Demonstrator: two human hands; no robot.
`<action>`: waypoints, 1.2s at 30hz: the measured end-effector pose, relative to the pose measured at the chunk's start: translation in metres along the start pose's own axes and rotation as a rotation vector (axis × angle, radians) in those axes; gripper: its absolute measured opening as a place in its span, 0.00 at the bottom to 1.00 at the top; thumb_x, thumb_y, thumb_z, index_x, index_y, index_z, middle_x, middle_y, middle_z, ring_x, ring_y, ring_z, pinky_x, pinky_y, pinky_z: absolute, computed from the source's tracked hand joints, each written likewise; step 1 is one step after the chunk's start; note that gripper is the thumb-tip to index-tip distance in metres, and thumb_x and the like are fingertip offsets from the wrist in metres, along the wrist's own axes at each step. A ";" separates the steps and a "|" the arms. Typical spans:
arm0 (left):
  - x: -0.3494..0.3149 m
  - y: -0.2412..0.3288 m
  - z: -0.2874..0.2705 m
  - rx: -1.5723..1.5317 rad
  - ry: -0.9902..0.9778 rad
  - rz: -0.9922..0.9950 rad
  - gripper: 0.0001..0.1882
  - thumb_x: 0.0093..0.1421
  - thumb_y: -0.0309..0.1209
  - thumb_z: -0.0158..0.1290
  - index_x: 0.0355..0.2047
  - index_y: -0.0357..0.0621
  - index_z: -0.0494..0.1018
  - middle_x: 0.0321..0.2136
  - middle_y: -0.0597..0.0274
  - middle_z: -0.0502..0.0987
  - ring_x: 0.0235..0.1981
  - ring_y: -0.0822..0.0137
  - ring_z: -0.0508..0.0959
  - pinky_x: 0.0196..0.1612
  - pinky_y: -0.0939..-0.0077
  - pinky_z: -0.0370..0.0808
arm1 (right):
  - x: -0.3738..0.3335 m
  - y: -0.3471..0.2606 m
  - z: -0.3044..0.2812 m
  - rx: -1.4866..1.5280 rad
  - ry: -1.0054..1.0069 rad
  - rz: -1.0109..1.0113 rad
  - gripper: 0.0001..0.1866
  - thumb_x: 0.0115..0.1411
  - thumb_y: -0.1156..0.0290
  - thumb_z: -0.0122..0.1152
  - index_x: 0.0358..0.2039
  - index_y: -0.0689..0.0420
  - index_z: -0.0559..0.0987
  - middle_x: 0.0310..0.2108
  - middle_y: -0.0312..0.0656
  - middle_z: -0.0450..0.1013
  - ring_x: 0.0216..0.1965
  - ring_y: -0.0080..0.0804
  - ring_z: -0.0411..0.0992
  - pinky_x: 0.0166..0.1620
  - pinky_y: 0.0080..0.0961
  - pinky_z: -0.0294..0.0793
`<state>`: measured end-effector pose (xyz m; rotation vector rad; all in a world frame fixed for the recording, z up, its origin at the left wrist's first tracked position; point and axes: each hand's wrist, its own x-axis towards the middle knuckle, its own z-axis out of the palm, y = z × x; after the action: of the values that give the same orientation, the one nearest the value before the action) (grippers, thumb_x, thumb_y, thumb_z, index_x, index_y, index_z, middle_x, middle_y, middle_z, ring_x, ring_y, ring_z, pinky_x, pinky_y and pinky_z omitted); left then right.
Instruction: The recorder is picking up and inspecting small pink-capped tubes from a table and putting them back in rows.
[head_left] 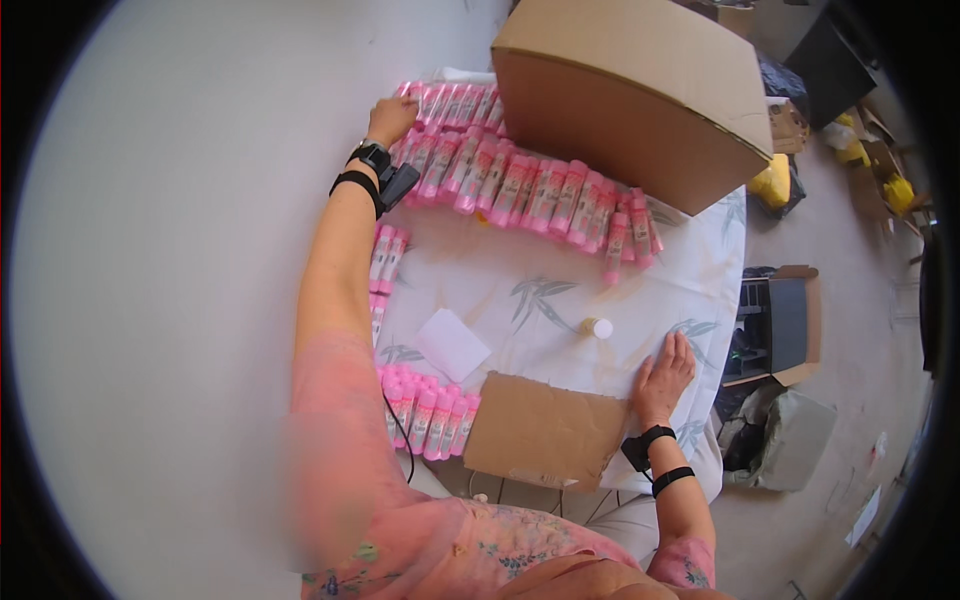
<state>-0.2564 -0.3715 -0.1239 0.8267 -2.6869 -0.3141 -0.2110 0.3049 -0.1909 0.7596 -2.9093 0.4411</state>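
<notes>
Overlapping the left end of the farthest row of pink tubes (462, 105), the left hand (392, 118) sits at the far left corner of the table, its fingers bent over the nearest tube ends; how far they are parted, and whether they have hold of a tube, I cannot tell, as the hand is small and mostly seen from behind. The tubes of that row stretch off to the right of its fingertips, side by side, up to a large cardboard box (630, 110). Just nearer than the hand, a longer middle row (540, 195) starts beside the strapped left wrist and slants rightward along the near side of the box. A small group of tubes (388, 262) lies by the left forearm, and a tight cluster (432, 415) fills the near left part of the table, well apart from either hand. The right hand (665, 378) lies palm down on the leaf-printed tablecloth (470, 265), fingers extended and close together, holding nothing visible, with the tubes all well apart from it. Near it are a flat piece of cardboard (545, 430), just left of the wrist, and a small white-capped bottle (598, 328); a white sheet of paper (453, 345) lies farther left, beyond the cluster.
</notes>
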 end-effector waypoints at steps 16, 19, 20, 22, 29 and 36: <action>0.009 -0.042 0.003 0.035 -0.319 -0.289 0.42 0.68 0.64 0.32 0.53 0.38 0.79 0.52 0.36 0.77 0.57 0.37 0.74 0.63 0.51 0.65 | 0.005 -0.009 -0.002 0.041 -0.017 -0.016 0.34 0.60 0.68 0.55 0.66 0.63 0.62 0.68 0.53 0.57 0.70 0.52 0.51 0.72 0.51 0.45; -0.001 -0.026 -0.012 0.016 -0.227 -0.228 0.35 0.67 0.58 0.39 0.48 0.41 0.81 0.47 0.38 0.80 0.51 0.38 0.78 0.56 0.50 0.71 | 0.004 -0.005 0.000 0.026 -0.015 -0.010 0.34 0.60 0.69 0.55 0.66 0.63 0.62 0.68 0.53 0.57 0.70 0.51 0.51 0.72 0.51 0.45; -0.010 -0.020 -0.018 0.035 -0.198 -0.216 0.29 0.66 0.54 0.44 0.44 0.42 0.82 0.43 0.39 0.82 0.47 0.40 0.80 0.52 0.50 0.74 | 0.002 -0.005 0.001 0.020 -0.015 -0.012 0.34 0.60 0.69 0.56 0.66 0.63 0.62 0.68 0.53 0.57 0.70 0.51 0.52 0.72 0.50 0.45; -0.031 -0.011 -0.034 -0.003 -0.012 -0.161 0.24 0.63 0.49 0.49 0.41 0.41 0.82 0.39 0.42 0.83 0.43 0.42 0.82 0.49 0.51 0.76 | 0.004 -0.008 0.001 0.042 -0.003 -0.024 0.33 0.60 0.69 0.56 0.66 0.63 0.62 0.68 0.53 0.57 0.70 0.51 0.52 0.72 0.50 0.45; -0.128 0.068 -0.065 -0.053 -0.029 -0.026 0.19 0.54 0.43 0.62 0.36 0.38 0.78 0.27 0.51 0.81 0.32 0.51 0.83 0.38 0.59 0.78 | 0.002 -0.005 -0.003 0.046 0.043 -0.031 0.32 0.61 0.70 0.54 0.66 0.62 0.63 0.67 0.52 0.58 0.69 0.52 0.53 0.71 0.50 0.48; -0.170 0.100 -0.066 0.191 0.030 0.050 0.20 0.51 0.41 0.62 0.40 0.42 0.76 0.36 0.51 0.81 0.40 0.49 0.81 0.42 0.54 0.78 | 0.003 -0.007 -0.002 0.056 0.047 -0.027 0.32 0.61 0.70 0.55 0.66 0.62 0.63 0.67 0.51 0.59 0.69 0.51 0.54 0.71 0.49 0.47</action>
<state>-0.1497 -0.2002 -0.0719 0.8076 -2.7354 -0.0329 -0.2101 0.2979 -0.1863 0.7835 -2.8506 0.5325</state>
